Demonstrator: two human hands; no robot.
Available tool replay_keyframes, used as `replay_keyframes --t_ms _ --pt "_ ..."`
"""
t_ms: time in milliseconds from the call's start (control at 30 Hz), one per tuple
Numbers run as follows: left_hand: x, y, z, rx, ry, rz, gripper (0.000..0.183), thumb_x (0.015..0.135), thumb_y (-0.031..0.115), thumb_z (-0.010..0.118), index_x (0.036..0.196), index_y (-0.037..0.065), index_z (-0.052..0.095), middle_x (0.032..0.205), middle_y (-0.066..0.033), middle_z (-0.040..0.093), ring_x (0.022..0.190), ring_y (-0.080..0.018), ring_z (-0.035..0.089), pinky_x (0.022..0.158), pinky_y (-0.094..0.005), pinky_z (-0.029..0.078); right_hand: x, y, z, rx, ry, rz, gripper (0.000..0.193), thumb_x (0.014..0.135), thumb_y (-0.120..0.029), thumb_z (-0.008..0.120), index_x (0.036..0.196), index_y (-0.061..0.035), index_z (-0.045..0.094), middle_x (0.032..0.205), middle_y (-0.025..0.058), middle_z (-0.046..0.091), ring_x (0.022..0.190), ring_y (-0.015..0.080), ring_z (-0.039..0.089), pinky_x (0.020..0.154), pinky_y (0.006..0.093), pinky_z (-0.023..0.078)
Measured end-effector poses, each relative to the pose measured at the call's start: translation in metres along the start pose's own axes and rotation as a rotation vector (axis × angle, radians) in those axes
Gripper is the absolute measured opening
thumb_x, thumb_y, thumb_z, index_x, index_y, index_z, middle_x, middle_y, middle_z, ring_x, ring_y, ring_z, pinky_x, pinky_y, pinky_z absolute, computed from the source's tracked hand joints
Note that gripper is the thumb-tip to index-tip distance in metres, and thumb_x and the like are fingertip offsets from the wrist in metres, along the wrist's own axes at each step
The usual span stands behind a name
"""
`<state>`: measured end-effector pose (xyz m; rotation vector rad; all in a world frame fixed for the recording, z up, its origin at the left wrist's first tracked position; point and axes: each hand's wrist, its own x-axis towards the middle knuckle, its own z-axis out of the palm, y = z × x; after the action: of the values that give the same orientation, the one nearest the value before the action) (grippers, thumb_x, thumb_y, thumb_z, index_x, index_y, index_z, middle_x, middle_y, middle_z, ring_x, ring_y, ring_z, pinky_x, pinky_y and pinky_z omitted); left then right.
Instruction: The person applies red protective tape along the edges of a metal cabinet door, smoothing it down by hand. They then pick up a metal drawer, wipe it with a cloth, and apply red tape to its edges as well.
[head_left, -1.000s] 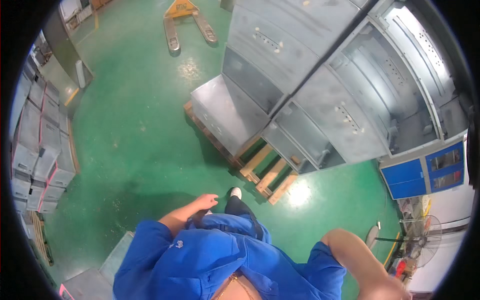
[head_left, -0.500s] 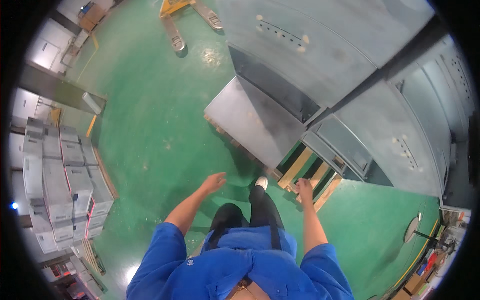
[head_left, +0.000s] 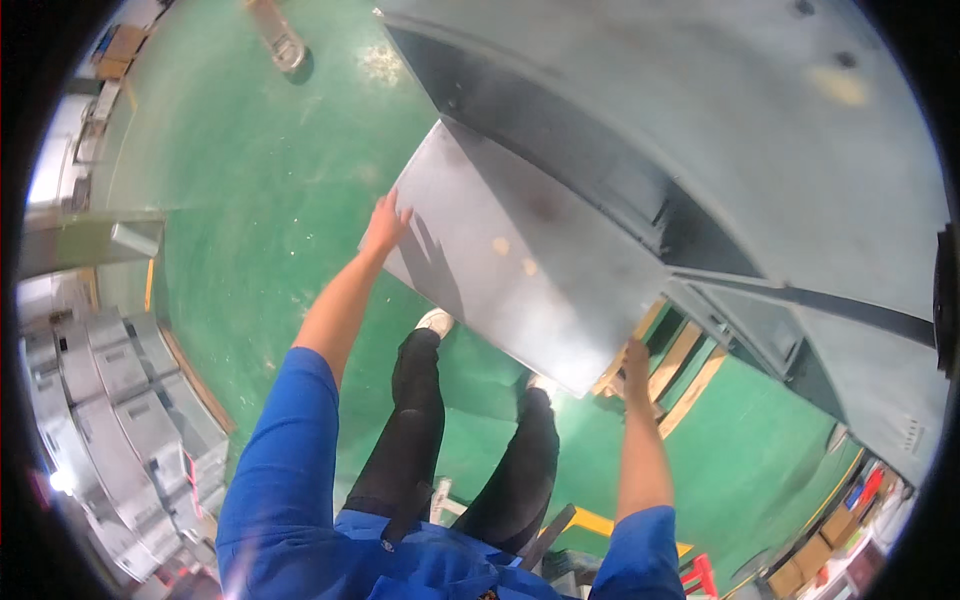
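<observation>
1. Right hand [head_left: 636,365]: arm out forward, at right short edge of panel; fingers blurred, cannot tell if gripping.
2. Left hand [head_left: 384,222]: arm stretched farther forward, fingers apart at left short edge; clamped or merely touching, cannot tell.
3. Grey metal panel [head_left: 510,250]: over near edge of wooden pallet [head_left: 675,362], broad face up; long axis slants far-left to near-right, across slats.
4. Tall grey cabinet [head_left: 750,150]: beyond panel's far long edge.

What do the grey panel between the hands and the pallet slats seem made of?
Grey panel: probably sheet metal, dull satin finish, judging by its smooth face and soft sheen. Pallet slats: likely bare wood, from their pale tan colour.
</observation>
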<state>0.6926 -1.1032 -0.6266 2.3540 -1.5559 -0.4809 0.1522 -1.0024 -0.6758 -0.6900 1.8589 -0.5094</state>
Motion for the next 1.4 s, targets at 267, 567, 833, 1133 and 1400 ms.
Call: replay_keyframes --t_ms 267,567,833,1133,1400 --pt "0.099 -0.021 0.015 -0.337 -0.573 -0.355 0.080 0.071 0.061 0.060 0.116 -0.005 0.050 0.101 -0.0193 0.059 0.093 -0.0279 0.059 0.081 -0.0372 0.045 -0.006 -0.023 0.047 0.358 0.149 -0.052 0.064 0.091 -0.041 0.047 0.127 0.0107 0.036 0.129 0.0139 0.044 0.118 0.0191 0.041 0.100 0.0277 0.029" --pt "0.059 -0.044 0.029 -0.661 -0.592 -0.452 0.075 0.075 0.056 0.060 0.119 -0.003 0.046 0.110 -0.0174 0.054 0.097 -0.0257 0.056 0.081 -0.0384 0.046 -0.006 -0.018 0.031 0.349 0.081 -0.024 0.079 0.083 -0.054 0.051 0.128 0.0089 0.036 0.133 0.0145 0.041 0.123 0.0200 0.036 0.103 0.0276 0.024" --pt "-0.018 -0.073 0.034 -0.831 -0.629 -0.643 0.068 0.079 0.054 0.056 0.126 0.006 0.044 0.119 -0.0108 0.052 0.106 -0.0245 0.052 0.091 -0.0382 0.042 -0.008 -0.013 0.011 0.236 0.022 -0.099 0.089 0.078 -0.064 0.051 0.127 0.0093 0.038 0.131 0.0172 0.041 0.123 0.0232 0.037 0.102 0.0293 0.025" --pt "-0.060 -0.079 0.027 -0.685 -0.582 -0.635 0.082 0.073 0.055 0.063 0.127 -0.002 0.039 0.121 -0.0134 0.048 0.109 -0.0248 0.049 0.092 -0.0380 0.039 -0.065 0.036 0.006 0.196 0.127 0.102 0.092 0.077 -0.063 0.052 0.128 0.0120 0.034 0.130 0.0223 0.040 0.121 0.0281 0.038 0.102 0.0336 0.027" --pt "-0.105 -0.035 0.017 -1.061 -0.511 -0.675 0.071 0.086 0.054 0.045 0.134 0.002 0.031 0.137 -0.0095 0.034 0.124 -0.0240 0.035 0.101 -0.0372 0.031 -0.131 0.146 0.004 0.768 0.445 0.241 0.083 0.085 -0.058 0.044 0.136 0.0040 0.024 0.139 0.0115 0.030 0.127 0.0226 0.029 0.105 0.0318 0.021"
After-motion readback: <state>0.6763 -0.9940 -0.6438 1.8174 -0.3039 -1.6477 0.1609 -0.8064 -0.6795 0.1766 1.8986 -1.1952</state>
